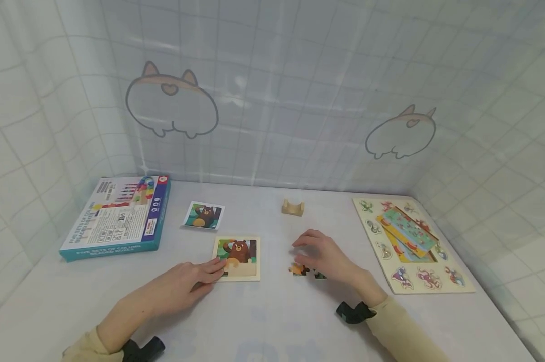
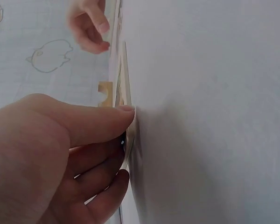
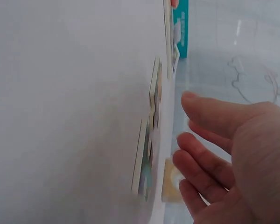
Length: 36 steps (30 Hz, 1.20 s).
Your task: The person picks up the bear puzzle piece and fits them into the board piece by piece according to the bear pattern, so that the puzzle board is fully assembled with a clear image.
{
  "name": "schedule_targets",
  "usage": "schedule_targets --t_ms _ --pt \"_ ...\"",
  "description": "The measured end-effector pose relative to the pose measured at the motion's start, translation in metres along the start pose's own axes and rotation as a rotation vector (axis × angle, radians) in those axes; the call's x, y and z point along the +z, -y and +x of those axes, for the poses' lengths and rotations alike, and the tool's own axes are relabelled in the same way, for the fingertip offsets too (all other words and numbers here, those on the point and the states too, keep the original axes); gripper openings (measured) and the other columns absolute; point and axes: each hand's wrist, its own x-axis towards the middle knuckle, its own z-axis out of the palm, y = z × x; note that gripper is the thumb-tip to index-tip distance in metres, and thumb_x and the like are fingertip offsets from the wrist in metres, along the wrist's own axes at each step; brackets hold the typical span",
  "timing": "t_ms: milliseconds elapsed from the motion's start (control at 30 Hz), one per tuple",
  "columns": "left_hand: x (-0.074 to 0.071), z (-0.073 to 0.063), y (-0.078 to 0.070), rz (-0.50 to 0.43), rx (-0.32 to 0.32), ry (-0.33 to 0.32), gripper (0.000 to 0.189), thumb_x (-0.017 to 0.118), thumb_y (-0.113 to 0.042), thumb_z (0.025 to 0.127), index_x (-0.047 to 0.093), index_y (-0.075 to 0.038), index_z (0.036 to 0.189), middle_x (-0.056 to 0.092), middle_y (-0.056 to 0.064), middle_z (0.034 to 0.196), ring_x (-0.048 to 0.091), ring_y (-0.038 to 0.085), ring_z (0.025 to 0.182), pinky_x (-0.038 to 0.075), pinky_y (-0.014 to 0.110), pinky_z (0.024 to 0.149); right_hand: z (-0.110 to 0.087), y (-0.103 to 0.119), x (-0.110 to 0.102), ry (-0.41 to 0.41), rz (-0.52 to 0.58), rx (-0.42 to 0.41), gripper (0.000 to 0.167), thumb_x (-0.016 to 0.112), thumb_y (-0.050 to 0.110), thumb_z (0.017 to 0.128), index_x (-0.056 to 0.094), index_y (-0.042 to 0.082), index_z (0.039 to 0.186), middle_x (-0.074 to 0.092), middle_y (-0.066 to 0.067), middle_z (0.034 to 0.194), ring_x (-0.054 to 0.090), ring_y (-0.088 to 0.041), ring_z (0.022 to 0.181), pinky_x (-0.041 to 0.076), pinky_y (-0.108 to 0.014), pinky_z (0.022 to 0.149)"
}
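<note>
A square wooden puzzle board with a partly assembled brown bear picture lies before me; its lower part shows bare wood. My left hand holds it at the near left corner, fingers over the top and thumb against the edge. To the right, my right hand hovers over several loose puzzle pieces. Its fingers are loosely bent, with nothing between them in the right wrist view, and the pieces lie apart from it. A printed bear card lies behind the board.
A boxed bead set lies at the left. Farther back is a small notched wooden stand. On the right, a large animal puzzle board bears some colourful flat boards. Tiled-pattern walls enclose the table's back and sides.
</note>
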Motion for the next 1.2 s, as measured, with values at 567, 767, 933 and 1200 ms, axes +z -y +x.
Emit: schedule_targets --t_ms 567,767,933,1200 --pt "-0.002 -0.003 -0.001 -0.013 -0.009 -0.026 0.044 0.069 -0.024 0.095 0.062 -0.014 0.137 0.049 -0.002 0.152 0.048 0.029 0.139 0.044 0.055 0.108 -0.013 -0.016 -0.007 0.079 -0.007 0.034 0.03 0.085 0.037 0.079 0.074 0.022 0.103 0.062 0.009 0.113 0.056 -0.014 0.108 0.049 -0.037 0.094" --pt "-0.001 -0.003 -0.001 -0.024 -0.008 -0.026 0.044 0.069 -0.024 0.095 0.063 -0.013 0.137 0.049 -0.002 0.152 0.048 0.029 0.139 0.044 0.054 0.108 -0.016 -0.017 -0.01 0.121 0.052 0.042 0.033 0.088 0.037 0.075 0.075 0.022 0.101 0.06 0.007 0.116 0.053 -0.015 0.112 0.046 -0.038 0.097" --pt "-0.001 -0.003 -0.001 -0.025 -0.002 -0.035 0.043 0.069 -0.024 0.095 0.063 -0.013 0.136 0.05 -0.002 0.152 0.048 0.029 0.139 0.044 0.054 0.108 -0.016 -0.018 -0.009 0.128 0.073 0.04 0.028 0.089 0.034 0.075 0.075 0.024 0.097 0.059 0.007 0.115 0.051 -0.014 0.111 0.045 -0.038 0.098" --pt "0.0 -0.003 0.001 -0.035 -0.002 -0.04 0.042 0.069 -0.024 0.095 0.064 -0.013 0.136 0.05 -0.002 0.151 0.048 0.029 0.139 0.044 0.054 0.108 -0.016 -0.018 -0.008 0.13 0.093 0.068 0.023 0.088 0.033 0.076 0.075 0.026 0.094 0.058 0.009 0.114 0.05 -0.014 0.111 0.043 -0.039 0.099"
